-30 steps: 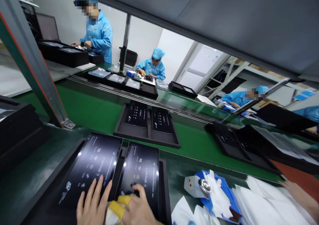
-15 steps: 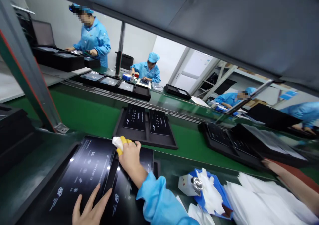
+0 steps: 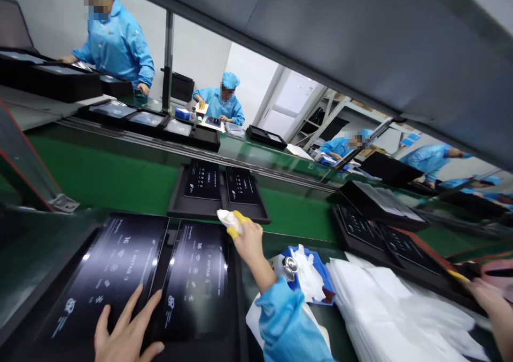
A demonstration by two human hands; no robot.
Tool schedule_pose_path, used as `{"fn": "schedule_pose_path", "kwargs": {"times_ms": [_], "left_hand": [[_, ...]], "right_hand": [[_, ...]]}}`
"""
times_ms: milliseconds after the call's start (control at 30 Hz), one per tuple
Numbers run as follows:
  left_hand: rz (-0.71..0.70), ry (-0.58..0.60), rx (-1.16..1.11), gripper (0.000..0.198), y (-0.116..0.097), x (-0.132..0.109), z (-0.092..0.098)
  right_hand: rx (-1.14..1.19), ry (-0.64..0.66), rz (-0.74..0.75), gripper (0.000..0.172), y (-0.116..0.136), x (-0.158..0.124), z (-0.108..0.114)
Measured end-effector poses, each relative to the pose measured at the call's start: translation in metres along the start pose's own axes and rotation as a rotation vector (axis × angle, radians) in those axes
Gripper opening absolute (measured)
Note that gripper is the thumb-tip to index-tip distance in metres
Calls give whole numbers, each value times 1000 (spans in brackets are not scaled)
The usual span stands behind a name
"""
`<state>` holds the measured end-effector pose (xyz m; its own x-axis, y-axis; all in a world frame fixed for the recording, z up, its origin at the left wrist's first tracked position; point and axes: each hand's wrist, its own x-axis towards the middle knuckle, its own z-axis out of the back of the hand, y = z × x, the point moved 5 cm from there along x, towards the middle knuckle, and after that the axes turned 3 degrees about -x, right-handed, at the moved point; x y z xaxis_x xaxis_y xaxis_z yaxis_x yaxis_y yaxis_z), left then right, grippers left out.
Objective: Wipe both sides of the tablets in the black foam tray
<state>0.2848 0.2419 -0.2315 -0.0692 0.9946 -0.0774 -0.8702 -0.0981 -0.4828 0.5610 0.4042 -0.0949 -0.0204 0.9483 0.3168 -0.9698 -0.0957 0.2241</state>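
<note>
Number 16 and word HYTAB on near left tablet [image 3: 116, 266], same 16 and HYTAB on near right tablet [image 3: 196, 284], smaller print unreadable

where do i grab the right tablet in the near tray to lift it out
By its thin long edges near the far end, coming from above: the tablet lies flat and face up, sunk in the tray, so probably only the edges give hold. The right hand, pinching a cloth, is at that end; the left hand lies open nearer.
</note>
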Motion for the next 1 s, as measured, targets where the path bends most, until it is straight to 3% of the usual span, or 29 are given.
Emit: {"fn": "schedule_pose_path", "kwargs": {"times_ms": [100, 200, 267, 400, 467, 533, 600, 733, 800, 867, 1000], "left_hand": [[-8, 1, -41, 60, 9, 2, -4], [-55, -76, -45, 62, 14, 1, -6], [-110, -116, -46, 64, 14, -1, -7], [-213, -221, 3, 63, 13, -3, -6], [-260, -292, 45, 63, 9, -4, -3], [-301, -352, 90, 60, 3, -8, 4], [-339, -392, 137, 54, -5, -13, 13], [-354, -474, 240, 49, -9, -27, 39], [-294, -514, 276, 51, 1, -34, 53], [-209, -568, 301, 51, 21, -41, 67], [-15, -563, 309, 48, 71, -48, 86]], "right_hand": [[89, 51, 105, 49, 22, 11, -6], [121, 80, 154, 52, 25, -17, -12], [164, 85, 250, 54, 26, -64, -16], [260, -69, 523, 47, 29, -184, -21], [313, -137, 618, 39, 34, -218, -22], [337, -47, 614, 38, 41, -212, -24], [289, 112, 513, 46, 47, -171, -26], [42, 126, 247, 43, 66, -62, -25], [9, 122, 220, 34, 85, -44, -32], [27, 133, 344, 36, 107, -65, -42], [152, 127, 687, 53, 129, -168, -48]]}}
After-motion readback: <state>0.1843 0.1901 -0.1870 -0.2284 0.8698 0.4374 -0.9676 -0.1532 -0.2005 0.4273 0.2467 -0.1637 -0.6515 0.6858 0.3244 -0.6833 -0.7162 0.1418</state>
